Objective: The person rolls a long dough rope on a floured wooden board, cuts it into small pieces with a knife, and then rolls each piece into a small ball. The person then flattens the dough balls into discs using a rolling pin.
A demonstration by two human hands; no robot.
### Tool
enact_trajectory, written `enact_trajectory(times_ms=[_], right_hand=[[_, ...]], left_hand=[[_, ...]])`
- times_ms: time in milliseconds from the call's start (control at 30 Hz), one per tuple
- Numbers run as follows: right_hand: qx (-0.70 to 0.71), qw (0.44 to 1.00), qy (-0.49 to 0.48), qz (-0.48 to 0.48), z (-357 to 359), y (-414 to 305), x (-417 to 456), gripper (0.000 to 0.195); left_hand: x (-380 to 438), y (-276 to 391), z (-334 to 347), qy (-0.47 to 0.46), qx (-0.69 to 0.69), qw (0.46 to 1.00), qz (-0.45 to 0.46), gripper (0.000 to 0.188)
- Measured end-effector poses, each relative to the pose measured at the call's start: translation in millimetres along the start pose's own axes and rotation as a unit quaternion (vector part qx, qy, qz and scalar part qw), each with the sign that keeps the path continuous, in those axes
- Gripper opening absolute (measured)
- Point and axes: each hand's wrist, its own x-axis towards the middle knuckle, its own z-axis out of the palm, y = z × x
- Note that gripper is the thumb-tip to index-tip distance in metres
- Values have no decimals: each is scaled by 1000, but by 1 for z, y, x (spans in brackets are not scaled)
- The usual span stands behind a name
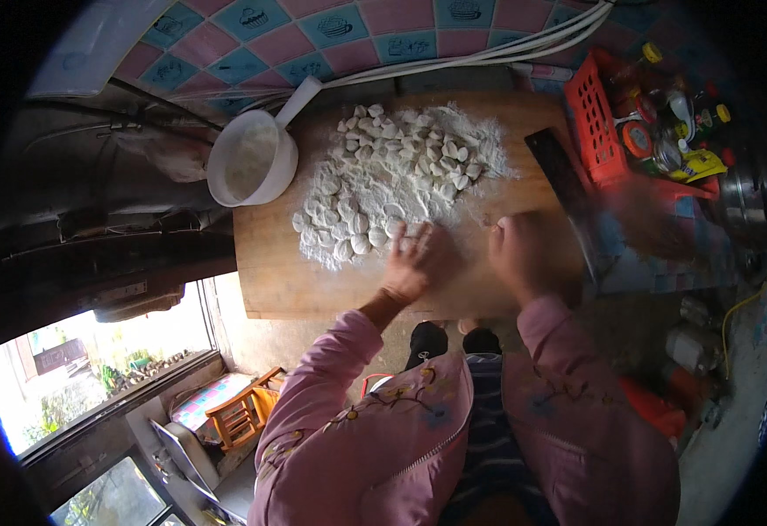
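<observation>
A wooden board lies before me, strewn with white flour. Small cut dough pieces are heaped at its far side. Rounder, flatter dough pieces lie close together at the near left. My left hand is over the right end of these rounder pieces, fingers apart; its fingertips touch or nearly touch the dough. To its right, my right hand is above the board with curled fingers. It is blurred, and whether it holds anything cannot be made out.
A white plastic dipper holding flour sits on the board's far left corner. Along the right edge lies a long dark flat object, perhaps a knife. Beyond it stands a red plastic basket of jars and bottles. White cables run along the tiled-pattern wall.
</observation>
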Motion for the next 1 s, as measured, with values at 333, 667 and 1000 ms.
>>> enact_trajectory(times_ms=[333,667,1000], right_hand=[[-34,999,-20,-23,-26,-19,12,11],[9,1000,14,14,-3,-6,-3,9],[19,999,26,11,1,-2,-4,8]], left_hand=[[83,-43,-2,30,-72,981,-176,18],[47,35,-3,77,-216,938,-260,25],[37,38,3,66,-220,928,-294,19]])
